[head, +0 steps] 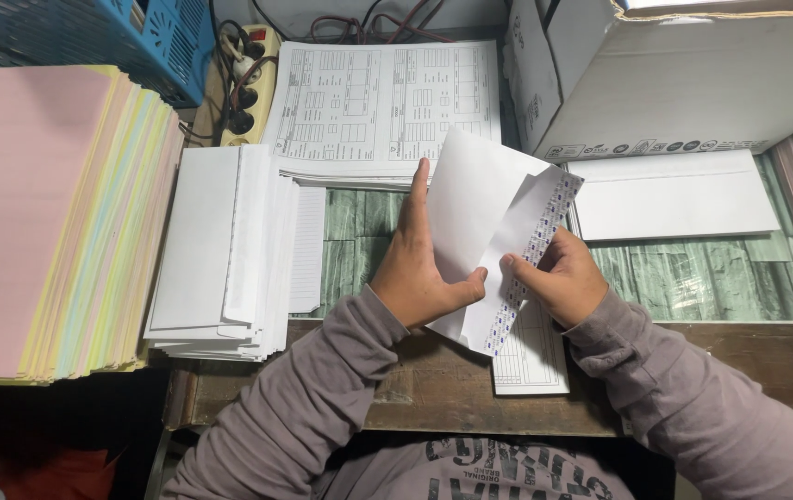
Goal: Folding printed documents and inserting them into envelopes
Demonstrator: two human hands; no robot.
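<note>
- The left hand (418, 278) grips a white paper envelope (475, 222) held above the middle of the table (433, 370), thumb pressed to its front and the forefinger stretched up along its left edge.
- The right hand (558, 278) pinches the envelope's open flap (530, 245) between thumb and fingers; the flap's inside shows a fine blue-and-white security pattern (the only print on otherwise plain, smooth paper).
- Under the right hand, a printed form sheet (530, 356) with ruled boxes lies flat, its lower end hanging past the near edge of the table.
- Both arms wear soft grey knit sleeves (322, 389).
- Toward the left side, a loose pile of white envelopes (220, 250) is fanned out, edges uneven.
- At the left edge, a thick stack of pastel paper (44, 222) shows a pink top sheet and yellow, green and blue edges layered down its side.
- At the far edge, a stack of printed forms (382, 106) sits square, covered in small tables.
- On the right side, a single white envelope (674, 194) lies flat, just in front of a white cardboard box (683, 79) with its flap open.
- A blue plastic lattice basket (91, 32) sits in the far left corner, beside a cream power strip (248, 83) with dark plugs and cables.
- The table has a worn brown wooden near edge, and its top carries a greenish surface with a streaked, stone-like grain.
</note>
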